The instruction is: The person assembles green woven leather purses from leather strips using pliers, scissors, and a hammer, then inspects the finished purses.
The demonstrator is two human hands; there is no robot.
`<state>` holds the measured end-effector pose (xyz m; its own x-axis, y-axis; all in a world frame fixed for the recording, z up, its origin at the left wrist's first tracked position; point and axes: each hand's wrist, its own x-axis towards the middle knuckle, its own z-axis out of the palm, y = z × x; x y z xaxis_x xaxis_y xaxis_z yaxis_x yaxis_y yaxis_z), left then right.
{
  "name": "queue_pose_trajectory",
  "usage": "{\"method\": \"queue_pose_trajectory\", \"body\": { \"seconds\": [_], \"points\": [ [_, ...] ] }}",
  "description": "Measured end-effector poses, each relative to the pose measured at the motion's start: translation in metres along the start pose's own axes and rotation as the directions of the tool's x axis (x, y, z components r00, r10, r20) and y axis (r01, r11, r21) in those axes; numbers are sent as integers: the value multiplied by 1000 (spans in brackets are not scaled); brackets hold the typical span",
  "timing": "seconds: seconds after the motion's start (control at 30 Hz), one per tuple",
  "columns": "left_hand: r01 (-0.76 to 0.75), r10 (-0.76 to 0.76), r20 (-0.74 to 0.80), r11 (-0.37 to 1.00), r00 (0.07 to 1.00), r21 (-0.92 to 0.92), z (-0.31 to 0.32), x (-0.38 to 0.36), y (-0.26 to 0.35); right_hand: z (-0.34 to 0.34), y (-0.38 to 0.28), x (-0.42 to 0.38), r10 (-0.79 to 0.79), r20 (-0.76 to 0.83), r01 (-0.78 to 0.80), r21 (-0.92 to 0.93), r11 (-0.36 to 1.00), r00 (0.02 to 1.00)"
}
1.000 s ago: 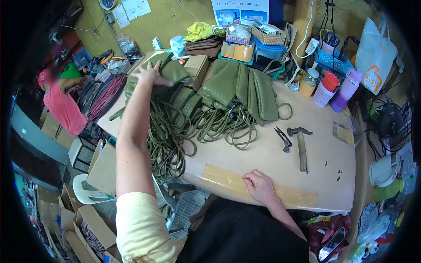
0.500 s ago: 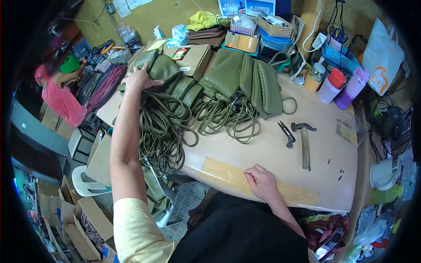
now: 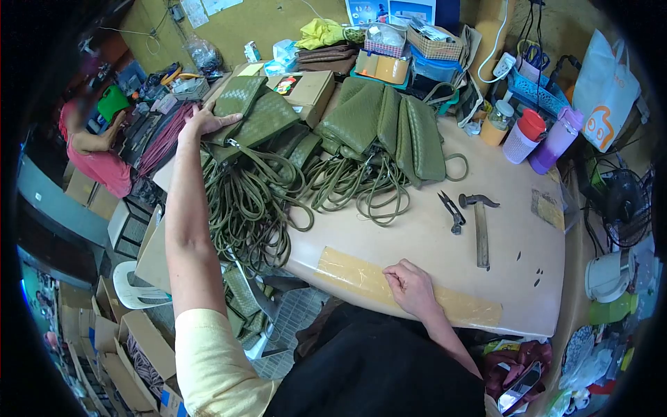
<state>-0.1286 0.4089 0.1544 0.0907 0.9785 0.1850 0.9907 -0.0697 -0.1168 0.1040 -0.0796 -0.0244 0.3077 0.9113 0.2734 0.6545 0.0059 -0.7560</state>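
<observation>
My left hand (image 3: 210, 121) is stretched far out to the left edge of a stack of green woven-pattern bags (image 3: 267, 115). Its fingers are spread and lie against the top bag. Long green straps (image 3: 250, 201) hang in a tangle from the stack over the table edge, with a metal clasp near the top bag. Beside it sits a second pile of green bags (image 3: 358, 115) with looped straps. My right hand (image 3: 411, 286) rests on a tan tape strip (image 3: 351, 270) at the table's near edge, its fingers curled closed with nothing visible in them.
A hammer (image 3: 481, 233) and pincers (image 3: 453, 212) lie on the table (image 3: 396, 243). Bottles (image 3: 524, 135), baskets (image 3: 434, 45) and a cardboard box (image 3: 313, 90) line the back. Another person (image 3: 97, 156) is at the far left. Open cartons (image 3: 149, 340) stand on the floor.
My left hand has shifted left, from on top of the stack to its edge. The top bag now lies flatter, its clasp showing. My right hand has stayed in place.
</observation>
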Motion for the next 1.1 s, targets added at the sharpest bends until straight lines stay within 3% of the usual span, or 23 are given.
{"method": "queue_pose_trajectory", "body": {
  "seconds": [0.07, 0.2, 0.33, 0.43, 0.47, 0.53, 0.6, 0.67, 0.7, 0.73, 0.8, 0.87, 0.93, 0.97, 1.03, 1.1],
  "points": [
    [-78, 207, 237, 884, 949, -461, 6, 11, -14, 0, -2, 0, 37, 14, -37, 5, 999, 999],
    [-66, 70, 96, 997, 993, -45, -30, -63, 30, -2, -3, 3, 28, 23, -28, -2, 1000, 999],
    [-198, 209, -49, 966, 977, 165, -13, -113, 52, -1, -6, 3, 46, 17, -46, -2, 999, 999],
    [-179, 237, -240, 954, 941, 240, 6, -145, 65, -1, -4, 2, 42, 21, -42, -15, 999, 999],
    [-176, 208, -178, 968, 962, 178, 9, -154, 69, 0, -3, 2, 37, 24, -37, -15, 999, 999],
    [-248, 268, -301, 963, 915, 103, 25, -160, 65, 3, 0, 2, -15, -25, 15, 0, 1000, 1000],
    [-272, 270, -253, 962, 929, 28, 25, -156, 59, 4, 2, 3, -24, -25, 24, 3, 1000, 999],
    [-411, 387, -321, 912, 864, -9, 28, -143, 56, 4, 0, 2, -28, -26, 29, 4, 1000, 999],
    [-400, 390, -195, 917, 900, -13, 24, -137, 58, 2, -2, 3, -12, -1, 12, -6, 1000, 1000],
    [-400, 391, -195, 916, 900, -10, 19, -128, 59, 2, -5, 3, 10, 20, -10, -15, 1000, 1000],
    [-366, 366, 1, 930, 931, 9, 11, -114, 62, 3, -5, 3, -4, 29, 5, -30, 1000, 1000],
    [-349, 347, 57, 936, 936, 39, -1, -110, 70, 0, -9, 2, -13, 33, 14, -47, 999, 999],
    [-384, 385, 24, 912, 923, 144, -12, -112, 83, -6, -17, 5, 211, 199, -220, 24, 975, 957],
    [-405, 401, 56, 908, 914, 105, -18, -114, 88, -3, -16, 10, 216, 192, -224, 22, 974, 957],
    [-407, 401, 92, 910, 912, 73, -16, -105, 95, 8, -17, 26, 76, 238, -201, 560, 804, 968],
    [-395, 386, 154, 918, 909, 30, -14, -97, 97, 8, -39, 61, -9, 390, -287, 693, 661, 921]
  ]
}}
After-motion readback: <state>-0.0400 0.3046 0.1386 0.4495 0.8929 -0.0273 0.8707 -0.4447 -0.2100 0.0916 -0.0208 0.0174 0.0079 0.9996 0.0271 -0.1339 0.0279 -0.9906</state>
